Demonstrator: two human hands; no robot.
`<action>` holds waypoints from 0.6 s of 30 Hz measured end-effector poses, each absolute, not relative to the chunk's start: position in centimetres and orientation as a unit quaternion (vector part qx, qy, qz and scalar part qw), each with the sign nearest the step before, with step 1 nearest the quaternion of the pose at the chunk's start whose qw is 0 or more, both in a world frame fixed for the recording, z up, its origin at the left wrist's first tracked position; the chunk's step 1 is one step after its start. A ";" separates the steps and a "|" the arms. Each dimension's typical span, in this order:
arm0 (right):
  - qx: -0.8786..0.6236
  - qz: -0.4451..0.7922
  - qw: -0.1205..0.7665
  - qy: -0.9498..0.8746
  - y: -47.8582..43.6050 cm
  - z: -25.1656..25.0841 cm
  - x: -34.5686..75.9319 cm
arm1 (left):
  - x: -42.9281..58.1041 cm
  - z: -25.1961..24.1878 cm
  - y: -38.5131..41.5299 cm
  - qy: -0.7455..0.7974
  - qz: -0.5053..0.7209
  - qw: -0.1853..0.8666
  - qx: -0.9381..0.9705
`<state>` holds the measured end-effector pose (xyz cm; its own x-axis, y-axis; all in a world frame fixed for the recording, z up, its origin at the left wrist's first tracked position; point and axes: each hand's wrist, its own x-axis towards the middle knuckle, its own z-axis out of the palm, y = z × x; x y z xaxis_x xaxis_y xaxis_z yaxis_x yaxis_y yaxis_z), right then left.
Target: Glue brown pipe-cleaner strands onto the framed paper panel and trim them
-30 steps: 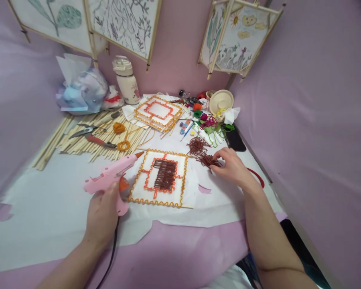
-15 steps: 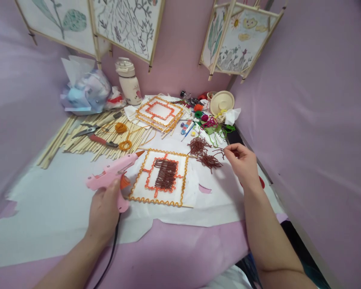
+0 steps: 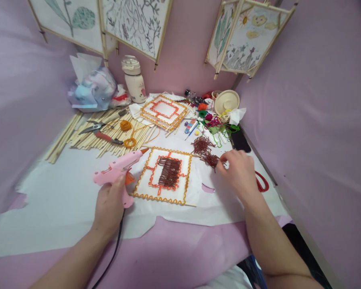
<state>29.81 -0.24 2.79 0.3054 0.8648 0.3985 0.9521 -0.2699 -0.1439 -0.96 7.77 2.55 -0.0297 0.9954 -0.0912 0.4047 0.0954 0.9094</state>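
Note:
My left hand (image 3: 111,204) is closed around the handle of a pink hot glue gun (image 3: 116,168), whose orange nozzle points right, over the upper left edge of a white panel (image 3: 144,182). Wavy yellow yarn borders this panel, with an orange yarn frame inside. Rows of brown yarn (image 3: 170,172) fill much of the inner frame. To the right, my right hand (image 3: 236,170) pinches at the edge of a loose pile of short brown yarn pieces (image 3: 209,158). Its fingertips are together on the yarn; how many strands they hold is hidden.
Behind lie a second yarn-trimmed panel (image 3: 164,110), wooden sticks (image 3: 78,138), pruning shears (image 3: 100,134) and an orange yarn ball (image 3: 125,125). A bottle (image 3: 134,84) and tissue pack (image 3: 93,90) stand at the back. Red-handled scissors (image 3: 262,182) lie right. Lanterns (image 3: 243,40) hang above.
My right hand has moved left and down to the brown yarn pile; loose strands showed at its fingertips before. My left hand still holds the glue gun. The whole view has shifted slightly.

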 end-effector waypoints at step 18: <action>-0.692 0.069 0.177 -0.696 -0.7 2.5 30.2 | -1.0 2.3 7.7 0.622 0.369 0.401 0.562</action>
<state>30.17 -0.68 2.52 0.0211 0.9882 0.1519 0.9394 0.0324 -0.3414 -1.01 7.74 2.32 -0.0454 0.9955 -0.0834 0.4028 0.0946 0.9104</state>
